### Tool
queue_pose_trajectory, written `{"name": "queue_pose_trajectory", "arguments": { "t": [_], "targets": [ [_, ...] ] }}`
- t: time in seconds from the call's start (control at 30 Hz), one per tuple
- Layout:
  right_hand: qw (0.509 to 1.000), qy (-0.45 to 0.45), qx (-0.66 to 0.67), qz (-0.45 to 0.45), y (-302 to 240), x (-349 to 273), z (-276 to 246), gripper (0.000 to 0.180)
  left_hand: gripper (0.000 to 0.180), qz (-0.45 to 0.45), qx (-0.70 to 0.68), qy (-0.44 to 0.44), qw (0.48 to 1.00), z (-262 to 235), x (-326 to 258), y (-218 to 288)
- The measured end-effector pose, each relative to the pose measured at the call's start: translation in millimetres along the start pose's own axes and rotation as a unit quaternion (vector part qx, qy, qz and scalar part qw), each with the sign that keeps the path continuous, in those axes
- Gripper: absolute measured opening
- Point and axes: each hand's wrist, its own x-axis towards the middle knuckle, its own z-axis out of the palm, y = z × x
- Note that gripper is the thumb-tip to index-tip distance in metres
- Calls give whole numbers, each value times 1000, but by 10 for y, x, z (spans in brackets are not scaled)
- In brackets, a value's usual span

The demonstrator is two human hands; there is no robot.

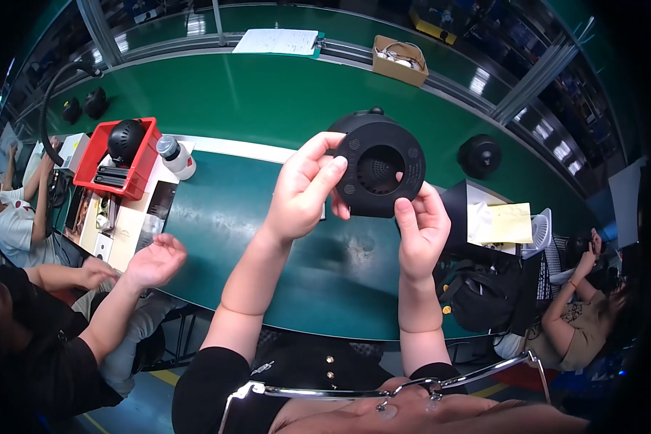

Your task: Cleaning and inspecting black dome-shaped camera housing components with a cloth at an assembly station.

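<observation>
Both my hands hold up a round black device [378, 168] with a central recessed opening and a perforated grille inside. My left hand [305, 189] grips its left edge, thumb and fingers on the rim. On the lower right edge sits my right hand [420, 228], its thumb pressed on the rim. The device is lifted above the green table [267, 108]. Below my arms, a pair of glasses [383, 387] lies against my chest.
A red bin [94, 168] holding a black dome part stands at left, with a white bottle [176, 157] beside it. Another black round device [479, 155] rests at right. A cardboard box [399, 61] and papers [276, 41] lie beyond. Co-workers sit at left and right.
</observation>
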Motion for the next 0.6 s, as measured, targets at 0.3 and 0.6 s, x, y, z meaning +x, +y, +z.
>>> {"name": "queue_pose_trajectory", "arguments": {
  "t": [0.3,0.6],
  "targets": [
    [998,61,-15,-24,188,70,7,50,26,77,131,-2,988,204,-7,-158],
    [980,15,-183,-75,130,153,-44,44,22,51,53,31,997,55,121,-299]
  ]
}}
